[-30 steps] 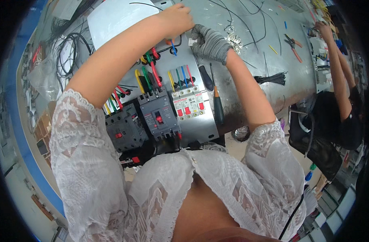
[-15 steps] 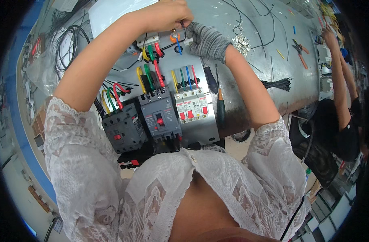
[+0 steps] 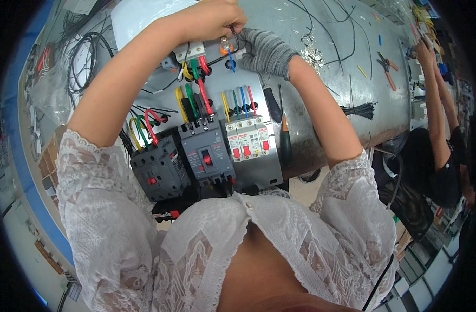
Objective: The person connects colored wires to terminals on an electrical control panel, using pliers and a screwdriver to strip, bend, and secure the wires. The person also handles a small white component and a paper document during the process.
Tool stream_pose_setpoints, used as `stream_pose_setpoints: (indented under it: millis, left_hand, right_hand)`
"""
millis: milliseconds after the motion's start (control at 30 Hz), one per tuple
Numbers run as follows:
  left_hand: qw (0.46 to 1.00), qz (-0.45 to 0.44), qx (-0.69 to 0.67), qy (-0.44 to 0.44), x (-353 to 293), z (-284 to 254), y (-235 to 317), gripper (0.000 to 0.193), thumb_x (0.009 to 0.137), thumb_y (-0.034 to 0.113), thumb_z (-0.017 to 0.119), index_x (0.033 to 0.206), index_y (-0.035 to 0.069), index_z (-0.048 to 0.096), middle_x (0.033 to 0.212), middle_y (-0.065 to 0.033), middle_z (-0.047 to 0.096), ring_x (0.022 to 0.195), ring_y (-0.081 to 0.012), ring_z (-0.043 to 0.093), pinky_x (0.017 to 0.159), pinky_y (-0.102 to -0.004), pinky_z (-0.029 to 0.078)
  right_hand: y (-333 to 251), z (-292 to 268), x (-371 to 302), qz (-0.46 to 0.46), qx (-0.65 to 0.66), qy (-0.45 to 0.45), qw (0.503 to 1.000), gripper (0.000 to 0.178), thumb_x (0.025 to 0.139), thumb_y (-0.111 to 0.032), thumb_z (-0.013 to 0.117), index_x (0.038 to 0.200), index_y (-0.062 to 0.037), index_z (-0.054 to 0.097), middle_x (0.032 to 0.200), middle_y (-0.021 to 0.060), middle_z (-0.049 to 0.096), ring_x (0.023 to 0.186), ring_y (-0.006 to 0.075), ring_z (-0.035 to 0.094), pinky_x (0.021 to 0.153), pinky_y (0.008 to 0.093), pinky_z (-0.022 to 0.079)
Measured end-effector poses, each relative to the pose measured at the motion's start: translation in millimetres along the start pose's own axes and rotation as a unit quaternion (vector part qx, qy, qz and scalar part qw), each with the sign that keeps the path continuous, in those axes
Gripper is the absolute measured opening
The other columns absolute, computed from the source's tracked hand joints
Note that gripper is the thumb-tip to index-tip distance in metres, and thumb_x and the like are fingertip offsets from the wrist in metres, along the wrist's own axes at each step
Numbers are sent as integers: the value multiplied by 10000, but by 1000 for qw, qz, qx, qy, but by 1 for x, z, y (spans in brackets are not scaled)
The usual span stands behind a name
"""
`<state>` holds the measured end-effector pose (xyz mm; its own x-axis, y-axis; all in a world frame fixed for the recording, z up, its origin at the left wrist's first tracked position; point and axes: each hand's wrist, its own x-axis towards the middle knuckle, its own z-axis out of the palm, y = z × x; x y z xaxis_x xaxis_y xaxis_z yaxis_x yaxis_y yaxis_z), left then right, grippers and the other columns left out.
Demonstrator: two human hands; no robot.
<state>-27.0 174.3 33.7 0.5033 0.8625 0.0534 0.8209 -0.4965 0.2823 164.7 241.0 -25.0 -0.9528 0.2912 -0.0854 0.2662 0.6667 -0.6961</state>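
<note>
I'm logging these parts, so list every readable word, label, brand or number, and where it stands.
None can be quoted surely.
Three white switches: red print, too small.
Middle grey switch: pale print, too small.
Left dark switch: pale print, blurred.

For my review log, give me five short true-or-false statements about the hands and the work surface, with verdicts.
1. The right hand wears a grey knitted glove. True.
2. The left hand is gloved too. False: the left hand is bare, its fingers at a black wire.
3. A screwdriver lies right of the white miniature circuit breakers. True.
4. The cutters have blue handles. False: the cutters have orange handles.
5. Those cutters lie left of the breakers. False: they lie to the right.
</note>
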Motion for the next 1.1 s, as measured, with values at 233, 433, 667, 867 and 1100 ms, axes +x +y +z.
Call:
stream_pose_setpoints:
  millis: [233, 433, 667, 867, 1100]
  left_hand:
    - [1000, -7, 8, -11, 1, 0, 1, 49, 724, 120, 606, 766, 116, 630, 799, -44, 632, 897, -254, 565, 881, -413, 362]
    - [1000, -7, 13, -9, 2, 2, 2, 69, 719, 124, 623, 784, 102, 631, 821, -57, 635, 912, -256, 567, 884, -420, 358]
    - [999, -19, -18, -20, 6, 1, 3, 95, 708, 123, 638, 796, 91, 649, 827, -69, 644, 920, -263, 566, 903, -409, 356]
    - [999, -15, -34, -17, 6, -3, 7, 80, 704, 122, 637, 776, 91, 652, 812, -73, 646, 902, -263, 568, 895, -406, 365]
    - [999, -8, -36, 2, 6, 2, 2, 68, 688, 127, 645, 751, 101, 650, 778, -60, 644, 877, -259, 565, 881, -393, 370]
  right_hand:
    - [6, 6, -3, 1, -9, 34, 999, 370, 723, -138, 664, 1078, -63, 595, 915, 162, 658, 842, 333, 633, 782, 387, 514]
    - [8, 14, -6, -46, -18, 110, 993, 358, 744, -71, 682, 1087, -25, 592, 796, 89, 639, 646, 171, 548, 683, 301, 508]
    - [16, 20, -6, 8, 30, 90, 995, 334, 749, -63, 688, 1072, -37, 607, 839, 73, 595, 706, 160, 554, 703, 292, 503]
    - [3, 16, -11, 31, -54, 123, 990, 273, 756, -112, 686, 1023, -76, 641, 971, 113, 588, 839, 263, 606, 761, 357, 508]
    - [-15, 7, -14, 33, -236, 129, 963, 226, 782, -167, 658, 1008, -160, 664, 1017, 136, 580, 948, 320, 604, 826, 425, 501]
